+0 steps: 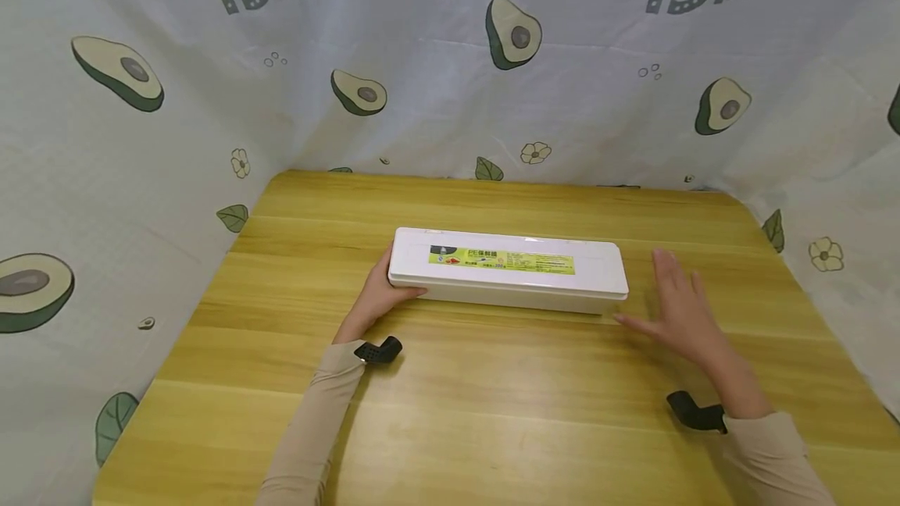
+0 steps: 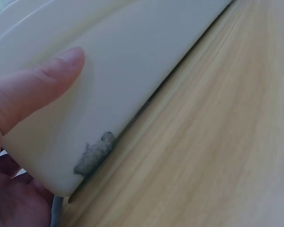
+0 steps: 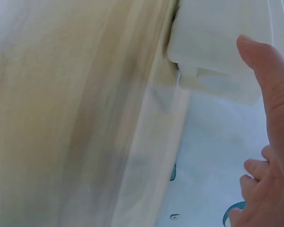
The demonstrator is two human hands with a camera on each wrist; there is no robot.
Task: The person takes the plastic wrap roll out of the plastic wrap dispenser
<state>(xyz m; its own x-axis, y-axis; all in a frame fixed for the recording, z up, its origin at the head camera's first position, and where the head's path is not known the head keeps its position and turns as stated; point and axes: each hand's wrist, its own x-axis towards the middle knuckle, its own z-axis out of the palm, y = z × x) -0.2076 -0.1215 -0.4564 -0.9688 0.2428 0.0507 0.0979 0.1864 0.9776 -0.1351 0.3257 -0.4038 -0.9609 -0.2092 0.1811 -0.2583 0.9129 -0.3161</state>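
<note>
Box (image 1: 509,279) sits on the tabletop (image 1: 492,397), toward the far side, long side running left to right. Lid (image 1: 598,268) on, yellow-green label (image 1: 502,259) facing up.

Left grip (image 1: 376,291) holds the box's left end: thumb on the near face, fingers round the end. Right grip (image 1: 682,315) is wide, fingers spread, nothing held. Its thumb tip is just beside the near right corner; looks apart from it in the head view, right wrist view alone doesn't settle contact.

Progress, my read: left-side hold done, right-side hold not. Bottom edge lies along the tabletop with a thin dark line under it, so I'd call it resting, not lifted. Lid seems fully seated, so no unlidding as it stands. Contents hidden, can't say what's inside.

Side note: grey mark (image 2: 94,153) low on the near face by the left end. Scuff or dirt, can't tell.
</note>
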